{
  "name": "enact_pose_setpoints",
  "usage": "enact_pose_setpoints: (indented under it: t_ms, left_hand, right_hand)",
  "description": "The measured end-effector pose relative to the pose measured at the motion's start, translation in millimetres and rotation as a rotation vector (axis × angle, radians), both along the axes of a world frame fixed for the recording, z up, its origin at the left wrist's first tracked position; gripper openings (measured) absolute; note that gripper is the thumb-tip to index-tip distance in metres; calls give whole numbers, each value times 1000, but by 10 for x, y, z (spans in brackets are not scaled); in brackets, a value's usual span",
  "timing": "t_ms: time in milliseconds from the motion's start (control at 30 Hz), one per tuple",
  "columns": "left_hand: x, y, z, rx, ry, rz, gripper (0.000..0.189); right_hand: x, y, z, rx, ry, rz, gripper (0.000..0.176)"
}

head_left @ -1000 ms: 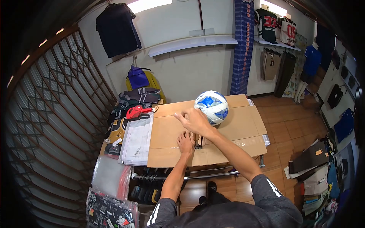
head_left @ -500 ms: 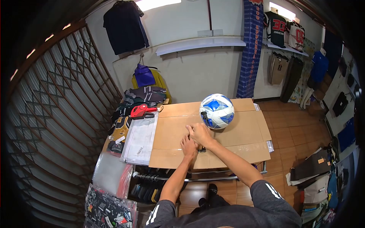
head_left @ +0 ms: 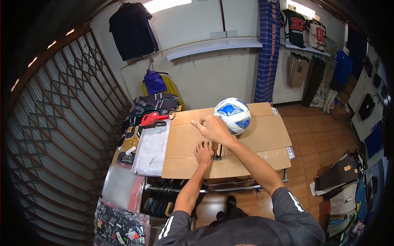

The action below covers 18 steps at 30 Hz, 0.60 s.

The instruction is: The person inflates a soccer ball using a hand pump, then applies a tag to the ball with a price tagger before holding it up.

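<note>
My right hand [head_left: 211,128] is closed in a fist in front of the soccer ball [head_left: 233,115], partly covering it. What the fist holds is mostly hidden. Below it, a brown handle-like piece [head_left: 214,146] and a thin dark rod [head_left: 220,151] stretch down to a small dark metal part [head_left: 217,158] on the cardboard [head_left: 184,141]. Beside that part, my left hand [head_left: 203,153] lies on the cardboard with fingers extended. The white and blue ball sits at the back of the cardboard.
Left of the cardboard lie white sheets [head_left: 152,149], a red tape dispenser-like tool [head_left: 152,119] and stacked clothes [head_left: 158,101]. A metal rail [head_left: 176,190] with hanging garments runs under the table's front edge. Folded trousers [head_left: 338,174] are piled at the right.
My right hand has risen up and left, away from my left hand. The black piece seen before against the ball is now out of sight. The view has shifted slightly.
</note>
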<state>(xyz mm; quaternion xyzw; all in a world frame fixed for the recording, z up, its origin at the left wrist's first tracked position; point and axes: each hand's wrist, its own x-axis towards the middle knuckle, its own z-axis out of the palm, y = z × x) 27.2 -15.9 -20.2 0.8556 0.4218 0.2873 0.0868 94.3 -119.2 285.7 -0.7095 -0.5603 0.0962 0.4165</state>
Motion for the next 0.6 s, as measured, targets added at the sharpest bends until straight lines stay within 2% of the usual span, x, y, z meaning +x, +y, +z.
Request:
enact_pose_setpoints:
  t_ms: [67,233,433,600]
  left_hand:
    - [0,-5,15,1,-5,-5,39]
    - [-10,-16,1,-36,39,-8,40]
    - [-6,45,-157,24,-17,-18,47]
    - [-2,46,-141,-20,-55,-12,49]
  right_hand:
    - [38,35,-17,5,0,-12,49]
    - [82,168,-513,71,-9,-70,41]
    - [99,279,-1145,39,-32,-121,37]
    - [112,349,-1360,37,-48,-130,38]
